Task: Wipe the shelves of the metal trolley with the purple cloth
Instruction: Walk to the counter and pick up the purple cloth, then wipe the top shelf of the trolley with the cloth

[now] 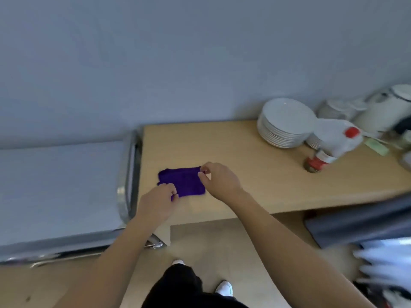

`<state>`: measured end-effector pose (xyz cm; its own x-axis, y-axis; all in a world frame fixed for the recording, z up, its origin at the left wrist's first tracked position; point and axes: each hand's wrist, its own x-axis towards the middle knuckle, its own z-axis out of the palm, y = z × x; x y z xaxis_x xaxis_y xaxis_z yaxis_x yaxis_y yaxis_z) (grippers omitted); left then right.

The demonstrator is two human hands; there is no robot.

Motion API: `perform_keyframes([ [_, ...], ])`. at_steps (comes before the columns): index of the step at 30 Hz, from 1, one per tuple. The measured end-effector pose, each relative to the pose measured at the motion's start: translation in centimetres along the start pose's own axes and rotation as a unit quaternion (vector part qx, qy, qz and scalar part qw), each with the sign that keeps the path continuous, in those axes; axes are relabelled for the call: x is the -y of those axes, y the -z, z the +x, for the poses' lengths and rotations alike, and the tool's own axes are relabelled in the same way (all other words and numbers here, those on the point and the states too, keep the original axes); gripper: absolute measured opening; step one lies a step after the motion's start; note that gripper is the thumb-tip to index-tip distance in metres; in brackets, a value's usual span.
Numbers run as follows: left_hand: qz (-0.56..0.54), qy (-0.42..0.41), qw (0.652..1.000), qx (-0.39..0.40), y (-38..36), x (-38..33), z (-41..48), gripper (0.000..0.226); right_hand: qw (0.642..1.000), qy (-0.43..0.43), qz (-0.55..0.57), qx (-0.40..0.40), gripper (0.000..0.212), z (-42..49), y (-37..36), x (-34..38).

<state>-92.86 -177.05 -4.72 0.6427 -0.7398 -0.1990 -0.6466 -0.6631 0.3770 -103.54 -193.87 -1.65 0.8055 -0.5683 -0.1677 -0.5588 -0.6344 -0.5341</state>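
Note:
The purple cloth [182, 181] lies flat on the left part of a light wooden table [244, 174]. My left hand [158, 201] pinches the cloth's near left corner. My right hand [219, 181] pinches its far right corner between thumb and fingers. The metal trolley [62, 192] stands to the left of the table, its flat grey top shelf bare and its shiny tube handle [129, 174] close to the table's left edge.
A stack of white plates [284, 123] stands at the table's back right. Beside it are a white bottle with a red cap [338, 138], a white kettle [384, 110] and other blurred items. A grey wall runs behind. My legs and white shoes are below.

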Motion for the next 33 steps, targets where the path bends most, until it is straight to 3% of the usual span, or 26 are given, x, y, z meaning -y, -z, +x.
perform_keyframes([
  [5,-0.012,0.049,0.999,-0.001,0.3,3.8,0.6,0.013,0.998,0.026,-0.018,0.058,0.036,4.1,-3.4,3.1],
  [10,-0.008,0.075,0.997,0.004,0.7,5.8,1.5,0.02,0.994,-0.016,-0.043,0.104,0.044,6.9,-6.5,3.9],
  [14,-0.004,0.086,0.996,-0.001,0.8,6.4,2.0,0.021,0.98,-0.076,-0.072,0.17,0.063,7.6,-9.3,3.7],
  [18,-0.015,0.115,0.993,-0.022,0.7,6.7,2.8,0.021,0.97,-0.079,-0.172,0.153,0.08,7.9,-12.3,3.5],
  [20,-0.023,0.132,0.991,-0.028,0.4,6.8,3.0,0.021,0.967,-0.045,-0.214,0.128,0.08,8.1,-12.9,3.3],
  [24,-0.04,0.171,0.984,-0.04,0.1,6.8,3.3,0.022,0.958,0.118,-0.243,0.099,0.05,8.9,-12.6,3.1],
  [28,-0.042,0.205,0.974,-0.08,0.8,6.5,3.2,0.02,0.967,0.169,-0.133,0.133,0.042,10.9,-10.8,4.4],
  [33,-0.041,0.292,0.948,-0.123,2.9,8.8,0.6,0.016,0.959,0.266,-0.031,0.095,0.037,13.3,-10.1,11.6],
])
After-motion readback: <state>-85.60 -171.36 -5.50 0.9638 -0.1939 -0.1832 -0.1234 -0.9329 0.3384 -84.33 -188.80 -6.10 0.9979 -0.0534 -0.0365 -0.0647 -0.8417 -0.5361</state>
